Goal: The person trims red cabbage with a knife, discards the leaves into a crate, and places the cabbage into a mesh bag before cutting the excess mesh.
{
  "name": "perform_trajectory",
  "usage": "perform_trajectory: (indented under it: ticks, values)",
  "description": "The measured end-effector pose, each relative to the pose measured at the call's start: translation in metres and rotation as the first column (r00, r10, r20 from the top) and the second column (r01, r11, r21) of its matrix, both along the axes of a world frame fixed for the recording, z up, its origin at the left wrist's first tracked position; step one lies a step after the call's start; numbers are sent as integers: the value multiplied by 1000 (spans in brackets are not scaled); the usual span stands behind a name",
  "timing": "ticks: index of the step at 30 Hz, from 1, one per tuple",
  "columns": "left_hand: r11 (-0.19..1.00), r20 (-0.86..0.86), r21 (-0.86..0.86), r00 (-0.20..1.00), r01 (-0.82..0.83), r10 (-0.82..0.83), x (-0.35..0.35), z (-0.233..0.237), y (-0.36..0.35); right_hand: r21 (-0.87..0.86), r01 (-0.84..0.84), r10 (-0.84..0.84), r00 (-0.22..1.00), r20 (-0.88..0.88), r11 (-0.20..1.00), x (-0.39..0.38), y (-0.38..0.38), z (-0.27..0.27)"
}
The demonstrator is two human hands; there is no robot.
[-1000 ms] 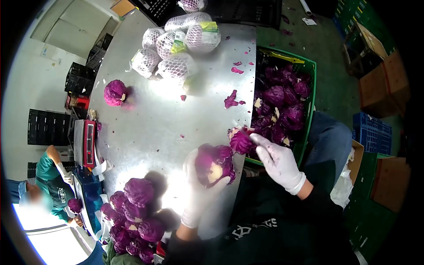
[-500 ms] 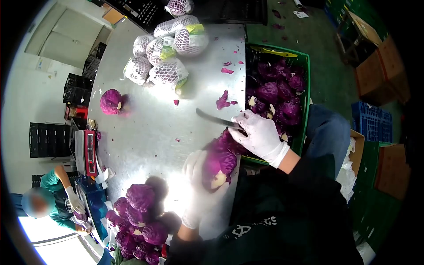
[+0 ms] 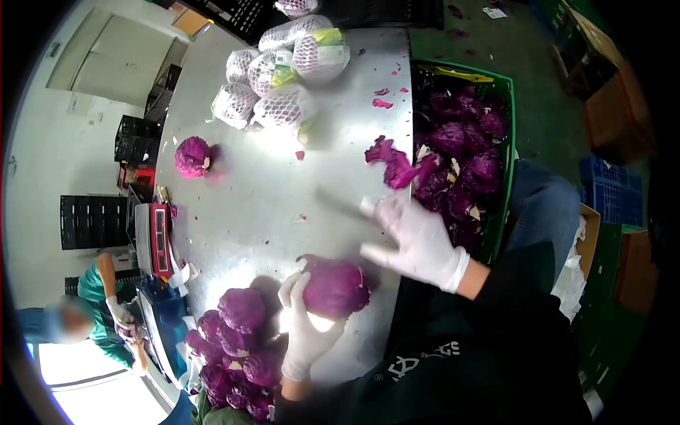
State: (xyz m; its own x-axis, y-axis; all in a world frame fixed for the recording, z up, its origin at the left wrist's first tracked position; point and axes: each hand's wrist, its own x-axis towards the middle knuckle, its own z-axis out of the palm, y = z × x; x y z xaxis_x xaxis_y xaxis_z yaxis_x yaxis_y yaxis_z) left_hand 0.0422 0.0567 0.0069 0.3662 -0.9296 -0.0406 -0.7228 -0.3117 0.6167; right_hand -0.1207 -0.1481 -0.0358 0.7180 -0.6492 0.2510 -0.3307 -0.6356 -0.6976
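My left hand (image 3: pixel 309 338) is wrapped around a red cabbage (image 3: pixel 336 287), held over the near part of the metal table. My right hand (image 3: pixel 416 239), in a white glove, is to the right of that cabbage. A knife (image 3: pixel 340 203), its blade blurred, points left from this hand; its handle is hidden. The thumb and some fingers stand apart. Purple loose leaves (image 3: pixel 398 168) lie at the table's edge, just beyond my right hand. A pile of red cabbages (image 3: pixel 241 309) sits to the left of my left hand.
A green crate (image 3: pixel 508 142) full of purple leaves adjoins the table (image 3: pixel 262 205) on the right. Net-wrapped cabbages (image 3: pixel 320 57) stand at the far end. One cabbage (image 3: pixel 192 157) lies far left, near a red scale (image 3: pixel 160 239). A co-worker (image 3: pixel 106 312) handles something at the left.
My left hand has turned the cabbage and raised it. My right hand has moved off it, fingers spreading. More loose leaves now lie at the table's right edge by the crate.
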Motion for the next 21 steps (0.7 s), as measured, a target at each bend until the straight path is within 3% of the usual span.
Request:
perform_trajectory:
  ticks: [1, 3, 4, 10, 14, 17, 18, 21]
  values:
    - [1000, -5, -11, 1000, -9, 9, -1, 0, 0, 158, -178, 189, 981, -53, 971, -3, 15, 0]
    - [999, -10, -37, 1000, -14, 14, -2, -1, -1, 429, -340, 307, 940, 146, 837, 1, 41, -10]
    - [994, -178, -75, 982, -76, 61, -1, -8, 2, 453, -333, 287, 943, 169, 827, 3, 47, -13]
    - [994, 1, -97, 999, -50, 51, -6, -13, -2, 490, -434, 287, 893, 348, 756, 8, 42, -36]
    - [985, -68, -139, 993, -106, 97, -4, -21, 0, 108, -302, 274, 937, 217, 947, 11, 49, -16]
    - [981, 51, -160, 991, -111, 121, -8, -22, 0, -83, -194, 207, 959, 195, 977, 17, 57, -11]
    - [966, 7, -202, 986, -162, 167, -5, -30, 3, -122, -168, 193, 953, 233, 978, 21, 57, -14]
    - [986, 111, -144, 988, -88, 105, -4, -29, 17, -96, -202, 194, 977, -91, 975, 25, 42, -20]
